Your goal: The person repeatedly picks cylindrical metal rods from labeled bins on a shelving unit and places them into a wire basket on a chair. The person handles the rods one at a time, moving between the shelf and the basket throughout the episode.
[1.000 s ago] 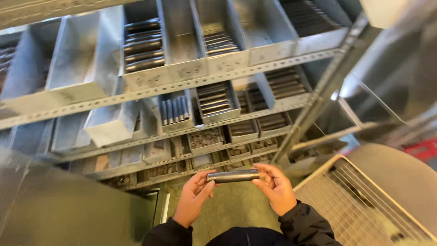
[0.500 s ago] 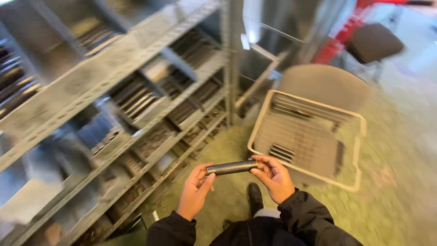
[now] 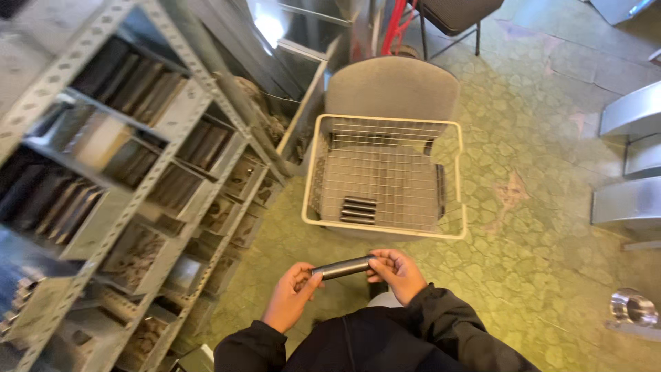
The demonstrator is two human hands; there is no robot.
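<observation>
both hands grip one dark metal rod [image 3: 342, 267] level, near the body: the left hand [image 3: 290, 295] pinches its left end, the right hand [image 3: 396, 273] closes on its right end. just beyond sits a white wire basket [image 3: 311, 172] on a grey chair [image 3: 392, 86], more rods [image 3: 358, 209] inside; metal shelving [image 3: 124, 213] stands left.

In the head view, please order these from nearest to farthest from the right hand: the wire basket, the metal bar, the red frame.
1. Metal bar: held in the right hand.
2. Wire basket: on the chair ahead.
3. Red frame: behind the chair, at the top.
</observation>
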